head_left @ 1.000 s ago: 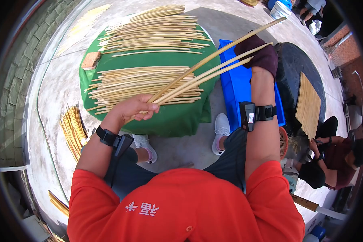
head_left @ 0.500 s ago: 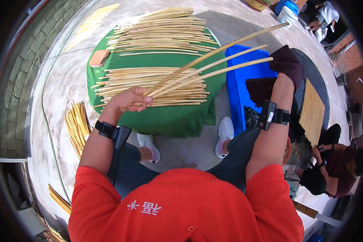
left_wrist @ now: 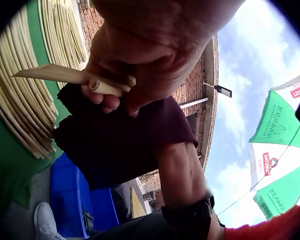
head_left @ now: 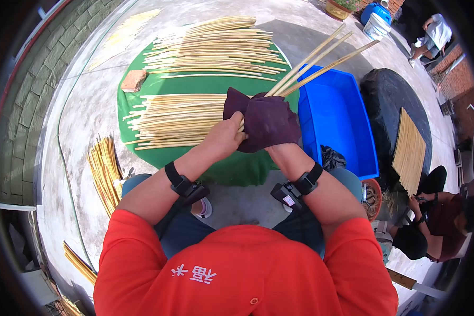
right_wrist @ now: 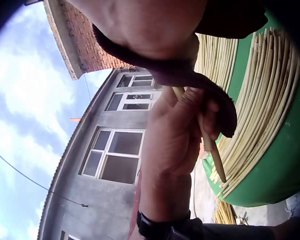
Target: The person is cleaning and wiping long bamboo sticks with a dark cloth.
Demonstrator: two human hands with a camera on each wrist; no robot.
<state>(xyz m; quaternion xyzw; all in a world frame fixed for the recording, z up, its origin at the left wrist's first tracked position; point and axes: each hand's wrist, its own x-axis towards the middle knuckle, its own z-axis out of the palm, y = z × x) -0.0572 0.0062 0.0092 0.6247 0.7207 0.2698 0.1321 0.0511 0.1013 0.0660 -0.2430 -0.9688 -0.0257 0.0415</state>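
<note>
My left hand [head_left: 224, 138] grips the near ends of a few pale peeled stalks [head_left: 329, 67]. One slant-cut stalk end [left_wrist: 45, 73] juts out past its fingers in the left wrist view. A dark maroon cloth [head_left: 268, 124] wraps round the stalks right beside that hand. Under the cloth, my right hand [right_wrist: 145, 30] grips it about the stalks; its fingers are mostly hidden by the fabric. Beyond the cloth the stalks fan out toward the upper right. Below lies a row of similar stalks [head_left: 176, 113] on a green-covered round table [head_left: 216, 171].
A second row of stalks [head_left: 216, 50] and a brick [head_left: 134, 80] lie on the far side of the table. At the right stand a blue bin [head_left: 338, 116] and a black-covered round surface [head_left: 389, 89] with a slatted mat [head_left: 408, 150]. Another person [head_left: 432, 221] sits at the lower right.
My right hand, with the cloth, has come from the far right over the blue bin to beside my left hand. The cloth now surrounds the stalks, which point more steeply upward.
</note>
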